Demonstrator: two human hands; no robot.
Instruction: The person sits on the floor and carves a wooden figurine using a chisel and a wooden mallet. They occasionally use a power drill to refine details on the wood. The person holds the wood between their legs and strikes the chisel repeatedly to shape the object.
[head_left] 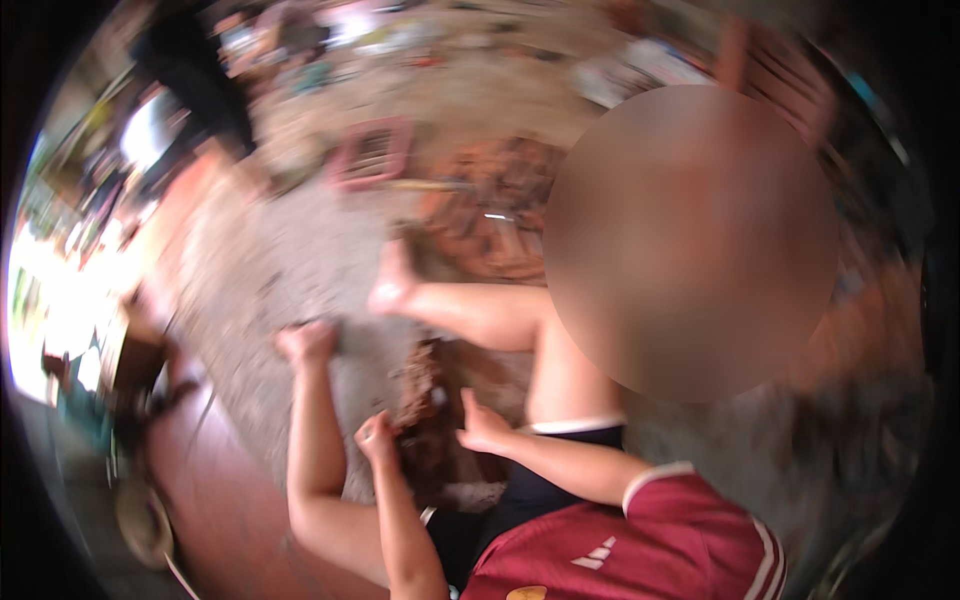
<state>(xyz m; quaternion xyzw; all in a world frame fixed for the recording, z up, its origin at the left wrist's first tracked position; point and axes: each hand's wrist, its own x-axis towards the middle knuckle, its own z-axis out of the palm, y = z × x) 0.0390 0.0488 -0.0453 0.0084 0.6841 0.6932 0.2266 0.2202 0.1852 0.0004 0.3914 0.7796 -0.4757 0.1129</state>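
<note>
My left hand (375, 437) is closed, held above my left thigh at the near edge of a crumbly brown lump (418, 385). The lump lies on the ground between my bent legs and looks like clay or earth. To its right, my right hand (484, 427) has at least one finger stretched out, and nothing shows in it. Dark brown material (435, 460) lies between the two hands. Motion blur hides fine detail, and I cannot make out whether anything small is inside the left fist.
Past my feet are a pink basket (345, 180), a yellow stick (425, 185) and a heap of reddish-brown pieces (490, 230). A person in dark clothes (195, 75) is at the far left. Reddish paving (205, 470) runs along the left. A blurred disc hides the right side.
</note>
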